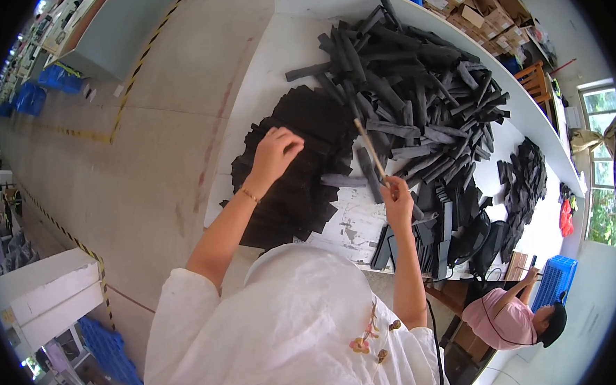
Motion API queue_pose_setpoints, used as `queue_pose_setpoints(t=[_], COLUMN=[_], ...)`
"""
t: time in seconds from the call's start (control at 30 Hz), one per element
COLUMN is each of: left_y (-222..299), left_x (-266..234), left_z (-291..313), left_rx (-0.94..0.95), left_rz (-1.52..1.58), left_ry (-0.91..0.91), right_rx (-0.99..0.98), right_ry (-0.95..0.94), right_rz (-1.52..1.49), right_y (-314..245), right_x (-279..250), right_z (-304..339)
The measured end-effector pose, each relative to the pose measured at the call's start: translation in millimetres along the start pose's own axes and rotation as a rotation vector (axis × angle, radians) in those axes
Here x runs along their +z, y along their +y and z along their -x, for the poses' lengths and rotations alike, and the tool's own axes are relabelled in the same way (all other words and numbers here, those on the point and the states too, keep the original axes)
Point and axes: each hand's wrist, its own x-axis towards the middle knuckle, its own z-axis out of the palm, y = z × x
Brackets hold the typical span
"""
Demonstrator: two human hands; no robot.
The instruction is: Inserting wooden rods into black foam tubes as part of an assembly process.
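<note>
Gripping the thin stick (370, 146) between clenched fingertips, your right hand (397, 193) sits between one and two o'clock from your chest, the stick's far end angled toward eleven. Your left hand (276, 154) hovers at twelve over the black flat pieces (304, 116), its fingers curled in; you cannot tell from here whether they pinch anything. The heap of dark grey rolled strips (414, 82) lies at one o'clock on the white table (355, 228). You seem to be at the step of readying the stick for a piece; the next move probably calls for a steady right-hand grip and left fingertips bringing a single piece to it.
</note>
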Motion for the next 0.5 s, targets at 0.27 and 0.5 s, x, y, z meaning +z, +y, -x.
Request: queue_pose_setpoints(t=[0.27, 0.5], left_y=[-34.9, -55.4], left_x=[63.9, 87.6], left_z=[-68.3, -72.5], left_rx=[0.091, 0.222], left_rz=[-0.037, -0.296], left_ry=[-0.372, -0.657], right_rx=[0.041, 0.008], right_ry=[-0.072, -0.082], right_rz=[0.027, 0.142], right_y=[-4.5, -16.0], right_x=[-4.5, -10.9], right_z=[19.3, 20.6])
